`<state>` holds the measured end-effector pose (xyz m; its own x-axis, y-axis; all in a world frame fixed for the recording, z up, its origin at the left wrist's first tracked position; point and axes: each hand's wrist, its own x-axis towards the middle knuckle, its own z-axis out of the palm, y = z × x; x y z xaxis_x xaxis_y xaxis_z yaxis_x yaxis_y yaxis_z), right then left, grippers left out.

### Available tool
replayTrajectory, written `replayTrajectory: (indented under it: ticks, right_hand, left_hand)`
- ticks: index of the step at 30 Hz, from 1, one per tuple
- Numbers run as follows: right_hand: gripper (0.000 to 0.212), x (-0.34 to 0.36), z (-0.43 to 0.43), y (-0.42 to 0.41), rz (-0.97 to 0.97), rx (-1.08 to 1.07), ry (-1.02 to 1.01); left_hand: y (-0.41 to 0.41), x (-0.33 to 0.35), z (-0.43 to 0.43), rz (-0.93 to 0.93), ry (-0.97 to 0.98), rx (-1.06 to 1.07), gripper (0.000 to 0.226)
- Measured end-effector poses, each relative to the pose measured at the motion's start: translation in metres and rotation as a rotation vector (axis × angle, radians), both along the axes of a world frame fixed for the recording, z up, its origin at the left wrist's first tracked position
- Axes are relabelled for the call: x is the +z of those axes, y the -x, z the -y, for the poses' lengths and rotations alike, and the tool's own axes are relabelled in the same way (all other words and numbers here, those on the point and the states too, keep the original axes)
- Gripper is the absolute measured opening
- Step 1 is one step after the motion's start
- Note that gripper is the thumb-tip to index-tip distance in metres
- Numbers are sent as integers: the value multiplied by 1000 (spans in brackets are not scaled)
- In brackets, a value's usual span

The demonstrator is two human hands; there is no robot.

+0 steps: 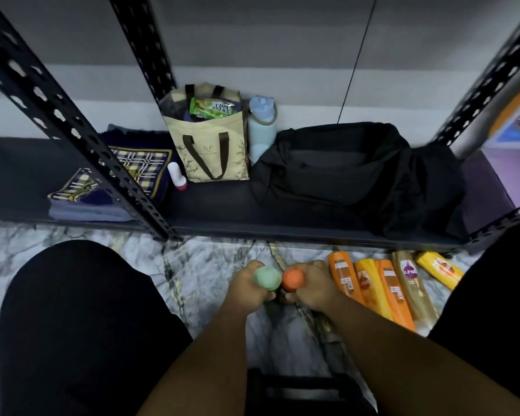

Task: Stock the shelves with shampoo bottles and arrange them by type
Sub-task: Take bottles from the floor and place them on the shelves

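Observation:
My left hand [246, 288] is wrapped around a green bottle [267, 278], its cap end pointing up at the camera. Right beside it my right hand [311, 288] grips an orange bottle [294, 280] the same way. Both hands hover over the marble floor [72, 235], in front of the black bottom shelf [222, 211]. To the right, several shampoo bottles lie side by side on the floor: an orange bottle [341, 274], a yellow bottle [367, 280], another orange bottle [394, 292], a gold Sunsilk bottle [412, 283] and a yellow bottle [440, 268].
The bottom shelf holds a folded checked cloth [132, 163], a small white bottle [176, 175], a beige tote bag [210, 145], a pale blue flask [261, 127] and a black bag [357, 169]. Black perforated shelf posts [81, 127] rise left and right. My dark-clad knees flank the hands.

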<state>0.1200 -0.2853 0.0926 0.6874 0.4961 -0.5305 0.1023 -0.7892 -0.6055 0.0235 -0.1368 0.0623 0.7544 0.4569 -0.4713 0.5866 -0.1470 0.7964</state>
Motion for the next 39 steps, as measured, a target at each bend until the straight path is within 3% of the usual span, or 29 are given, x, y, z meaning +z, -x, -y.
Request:
replayTrajectory:
  ticks: [9,13,20,31,35,39]
  right_hand:
    - [53,19,12,10,106,158,94]
    - [46,24,12,15,183,175,129]
    - [38,26,14,21,212,154,131]
    - [44,26,11,27,193,128,130]
    - [40,20,9,26,132,-71,2]
    - [37,23,4,17,19,-366,-358]
  left_hand:
    - [10,19,12,-77,-178,-161,44]
    - [12,26,15,-133,-293,-230,42]
    - [14,31,15,-113,-275,-137,37]
    - [18,30,13,-130,-307,-188,39]
    - [13,39,10,-29,-171,-39,29]
    - [-5,72,6,161,-62,101,28]
